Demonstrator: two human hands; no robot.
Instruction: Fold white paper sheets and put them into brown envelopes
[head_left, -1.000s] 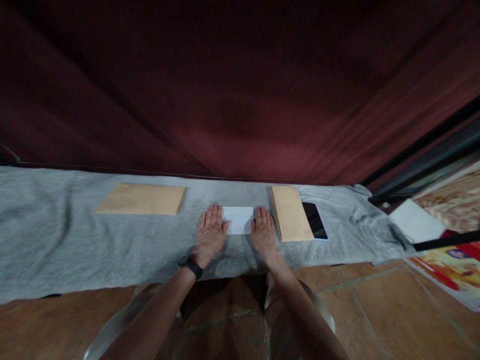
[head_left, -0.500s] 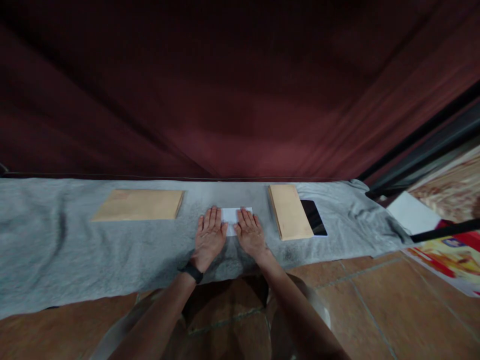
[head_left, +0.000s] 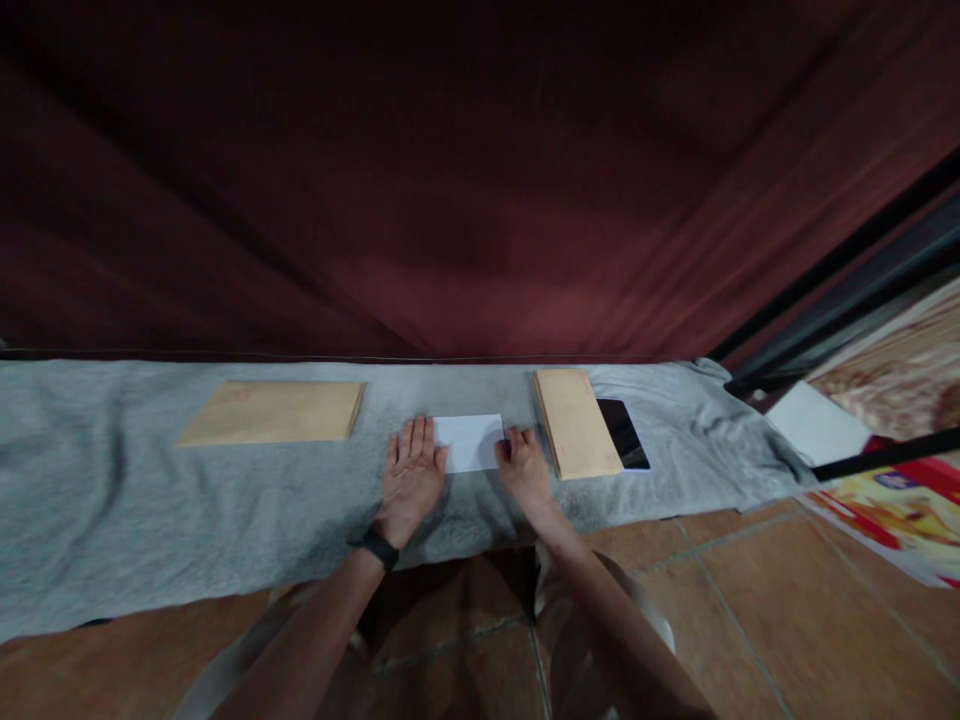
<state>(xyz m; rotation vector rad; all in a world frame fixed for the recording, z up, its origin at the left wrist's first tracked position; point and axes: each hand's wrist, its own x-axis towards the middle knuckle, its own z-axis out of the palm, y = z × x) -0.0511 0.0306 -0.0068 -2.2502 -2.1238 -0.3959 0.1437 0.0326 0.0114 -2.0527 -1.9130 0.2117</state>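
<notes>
A small white sheet of paper (head_left: 469,442) lies flat on the grey cloth, between my two hands. My left hand (head_left: 412,475) rests flat at its left edge, fingers stretched out, with a dark band around the wrist. At the paper's right edge my right hand (head_left: 526,470) has its fingers curled and thumb drawn in, closed on that edge. Just right of this hand stands a stack of brown envelopes (head_left: 581,425), partly covering a dark-screened tablet (head_left: 624,435). Farther left lies another stack of brown envelopes (head_left: 274,412).
The grey cloth (head_left: 247,510) covers a long, narrow surface backed by a dark red curtain (head_left: 465,220). Dark metal bars (head_left: 892,455) and a red-and-yellow printed sheet (head_left: 900,515) are on the right. Brown tiles (head_left: 720,580) make up the floor.
My hands have moved apart, uncovering more of the white paper. My right hand has shifted right and curled from flat to closed at the paper's edge. My left hand stays flat.
</notes>
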